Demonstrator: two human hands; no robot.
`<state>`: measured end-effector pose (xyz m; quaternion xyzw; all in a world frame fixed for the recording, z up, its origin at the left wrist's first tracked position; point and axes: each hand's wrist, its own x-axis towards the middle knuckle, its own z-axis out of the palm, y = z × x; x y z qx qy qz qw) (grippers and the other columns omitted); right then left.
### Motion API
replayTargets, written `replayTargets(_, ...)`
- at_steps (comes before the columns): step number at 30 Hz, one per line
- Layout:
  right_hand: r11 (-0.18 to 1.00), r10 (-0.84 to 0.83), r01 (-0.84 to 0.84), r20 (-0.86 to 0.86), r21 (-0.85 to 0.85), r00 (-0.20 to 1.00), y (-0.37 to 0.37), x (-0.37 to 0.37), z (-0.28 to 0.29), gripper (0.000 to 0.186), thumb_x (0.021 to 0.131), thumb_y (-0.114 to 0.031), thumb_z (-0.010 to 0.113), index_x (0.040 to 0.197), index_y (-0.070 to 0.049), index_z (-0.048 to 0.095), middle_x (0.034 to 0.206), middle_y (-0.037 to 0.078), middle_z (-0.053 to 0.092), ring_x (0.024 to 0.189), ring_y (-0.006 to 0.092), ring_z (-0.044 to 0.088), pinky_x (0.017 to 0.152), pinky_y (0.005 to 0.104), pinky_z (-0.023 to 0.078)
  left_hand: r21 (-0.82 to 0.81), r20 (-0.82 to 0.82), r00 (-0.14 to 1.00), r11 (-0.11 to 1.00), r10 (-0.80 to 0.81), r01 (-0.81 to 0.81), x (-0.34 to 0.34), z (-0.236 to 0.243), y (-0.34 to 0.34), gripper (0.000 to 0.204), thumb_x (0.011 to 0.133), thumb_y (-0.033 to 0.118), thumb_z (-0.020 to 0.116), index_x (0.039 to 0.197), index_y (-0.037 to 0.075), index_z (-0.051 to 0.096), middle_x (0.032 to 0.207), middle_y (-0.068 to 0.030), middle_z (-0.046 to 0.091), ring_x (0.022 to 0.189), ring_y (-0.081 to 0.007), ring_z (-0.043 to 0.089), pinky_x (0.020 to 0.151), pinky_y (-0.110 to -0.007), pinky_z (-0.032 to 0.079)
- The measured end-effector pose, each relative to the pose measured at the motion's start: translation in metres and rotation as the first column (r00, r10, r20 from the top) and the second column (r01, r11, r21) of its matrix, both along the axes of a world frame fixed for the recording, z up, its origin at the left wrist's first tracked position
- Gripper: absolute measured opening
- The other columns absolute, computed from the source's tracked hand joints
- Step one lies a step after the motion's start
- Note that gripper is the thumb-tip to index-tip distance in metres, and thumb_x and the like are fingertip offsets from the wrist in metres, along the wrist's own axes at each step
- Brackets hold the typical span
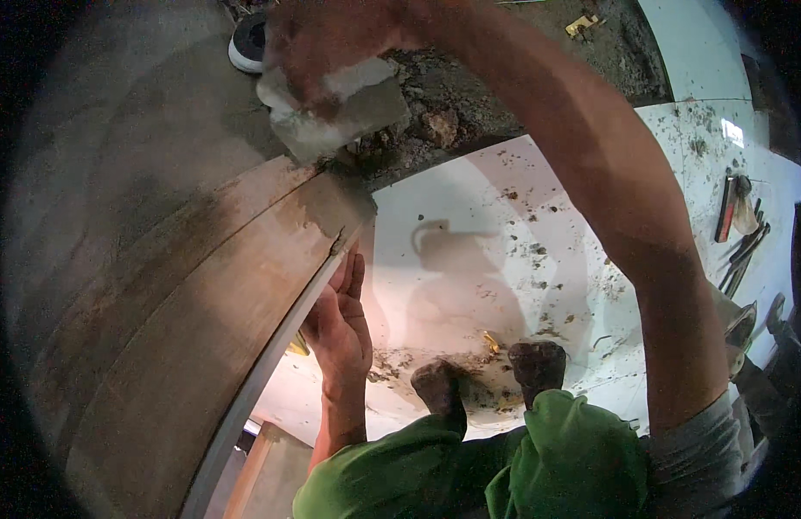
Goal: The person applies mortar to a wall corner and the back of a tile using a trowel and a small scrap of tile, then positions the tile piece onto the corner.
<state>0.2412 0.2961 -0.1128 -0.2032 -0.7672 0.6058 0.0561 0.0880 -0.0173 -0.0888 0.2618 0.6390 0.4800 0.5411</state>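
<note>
Head view: the brown-grey panel (pixel 184 303) serves as landmark, its long axis running from near lower left to the far end up ahead. Pale block (pixel 366 121) sits at the panel's far end, its long side lying roughly crosswise to the panel. Right hand (pixel 348 43) is over the block, directly beyond the panel, fingers bent down and apparently clamped on it; blur limits certainty. Left hand (pixel 341 324) stands at the panel's right edge, palm up, fingers extended and not closed; whether they bear weight, cannot tell. Right hand is nearer the block. Dark rubble (pixel 439 125) lies beyond and right of the panel; white floor (pixel 469 182) to its right.
</note>
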Motion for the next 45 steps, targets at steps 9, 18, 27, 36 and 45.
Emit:
replayTargets(9,0.998,0.011,-0.012,0.009,0.067,1.0,-0.007,-0.01,-0.011,0.021,0.09,-0.022,0.065,0.096,-0.003,0.07,0.077,0.007,0.067,0.068,0.0192,0.062,0.064,0.0388,0.051,-0.015,0.016,1.0,1.0,0.015,-0.015,0.002,-0.004,0.001,0.067,0.111,0.051,0.049,0.161,0.007,0.039,0.16,-0.0161,0.051,0.149,-0.0317,0.048,0.123,-0.047,0.036)
replayTargets(18,0.974,-0.142,0.154,-0.082,0.165,0.986,-0.003,0.009,-0.025,0.022,0.094,-0.023,0.064,0.102,-0.005,0.073,0.081,0.01,0.07,0.071,0.0216,0.064,0.066,0.0389,0.053,-0.009,0.062,0.998,1.0,0.025,-0.025,0.001,-0.006,0.0,0.07,0.11,0.052,0.05,0.161,0.004,0.038,0.162,-0.02,0.047,0.152,-0.036,0.044,0.127,-0.048,0.032)
replayTargets(27,0.586,-0.726,0.79,-0.316,0.18,0.61,-0.149,0.06,-0.03,0.026,0.093,-0.028,0.066,0.1,-0.005,0.074,0.086,0.018,0.072,0.074,0.0315,0.066,0.07,0.0458,0.054,0.017,0.143,0.989,0.999,0.043,-0.046,-0.004,-0.007,-0.005,0.067,0.114,0.045,0.041,0.159,-0.005,0.034,0.162,-0.0269,0.044,0.153,-0.0399,0.04,0.131,-0.05,0.027)
replayTargets(36,0.356,-0.902,0.934,-0.249,0.034,0.353,-0.289,0.027,-0.017,0.028,0.087,-0.007,0.068,0.115,-0.003,0.07,0.087,0.016,0.069,0.075,0.0334,0.065,0.066,0.0442,0.054,0.036,0.182,0.98,0.995,0.085,-0.093,0.005,-0.002,0.004,0.061,0.11,0.04,0.055,0.153,-0.004,0.046,0.154,-0.0205,0.055,0.143,-0.0321,0.053,0.122,-0.046,0.04)
replayTargets(45,0.358,-0.828,0.907,-0.373,0.224,0.419,-0.309,-0.021,0.015,0.042,0.084,-0.008,0.073,0.123,0.003,0.067,0.091,0.016,0.071,0.077,0.0344,0.065,0.069,0.0462,0.057,0.027,0.183,0.982,0.998,0.047,-0.053,-0.002,0.002,0.001,0.061,0.108,0.038,0.064,0.149,-0.005,0.052,0.146,-0.0171,0.063,0.134,-0.0262,0.061,0.116,-0.04,0.046)
